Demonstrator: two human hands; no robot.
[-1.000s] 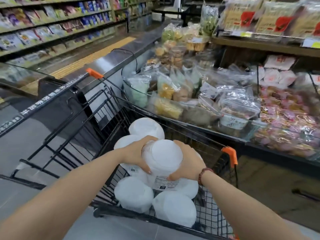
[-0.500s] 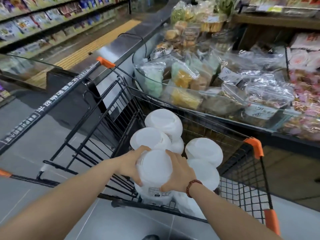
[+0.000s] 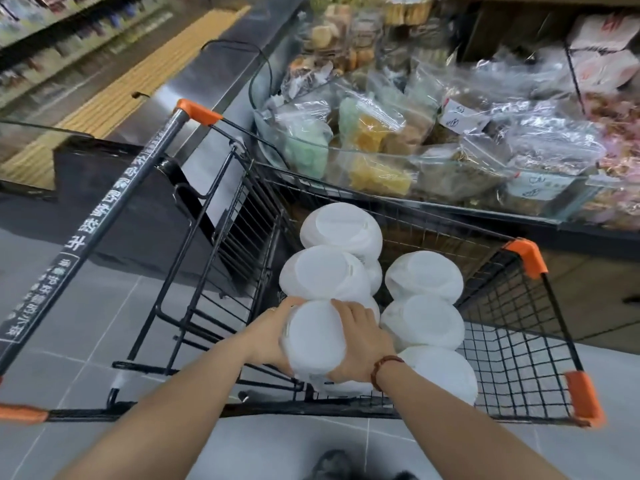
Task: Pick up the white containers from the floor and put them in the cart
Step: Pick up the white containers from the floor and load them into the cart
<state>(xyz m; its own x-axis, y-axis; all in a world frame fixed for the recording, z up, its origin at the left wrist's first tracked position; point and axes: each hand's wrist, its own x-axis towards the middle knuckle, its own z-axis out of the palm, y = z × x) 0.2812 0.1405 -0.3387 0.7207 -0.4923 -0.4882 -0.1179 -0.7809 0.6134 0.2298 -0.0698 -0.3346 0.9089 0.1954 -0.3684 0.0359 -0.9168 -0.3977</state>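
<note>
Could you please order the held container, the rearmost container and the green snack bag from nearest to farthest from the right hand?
1. The held container, gripped by the right hand at the near end of the cart.
2. The rearmost container, deeper inside the cart.
3. The green snack bag, outside, beyond the cart's far wall.

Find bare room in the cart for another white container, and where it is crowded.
Free: the gap between the right-hand containers and the cart's right wall, plus the far corner. Crowded: left side, where left hand and right hand hold a container.
</note>
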